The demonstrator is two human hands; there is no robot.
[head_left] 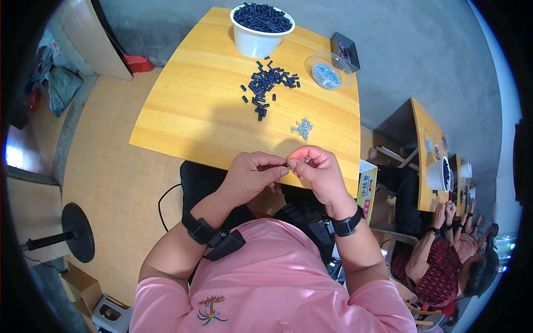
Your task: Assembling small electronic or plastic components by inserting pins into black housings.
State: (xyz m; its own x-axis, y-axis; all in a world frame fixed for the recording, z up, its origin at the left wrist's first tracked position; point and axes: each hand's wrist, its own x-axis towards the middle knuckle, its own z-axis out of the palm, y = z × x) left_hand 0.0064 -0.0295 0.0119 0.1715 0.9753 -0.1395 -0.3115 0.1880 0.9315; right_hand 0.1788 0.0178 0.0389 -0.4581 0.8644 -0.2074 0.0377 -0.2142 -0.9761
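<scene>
Just past the near edge of the table, my left hand [252,173] pinches a small black plastic piece [286,165] between thumb and fingers. My right hand [317,173] is closed in a pinch right against that piece; whatever its fingertips hold is too small to make out. Beyond my hands lies a loose heap of black plastic pieces [264,86]. Nearer to my right hand is a little pile of silvery screws [303,128]. Most of the held piece is covered by my fingers.
A white bucket [255,45] full of black pieces stands at the far end of the wooden table [189,83]. At the far right are a clear bowl [327,75] of silvery screws and a dark tray [345,50]. People work at other tables [430,127] to the right.
</scene>
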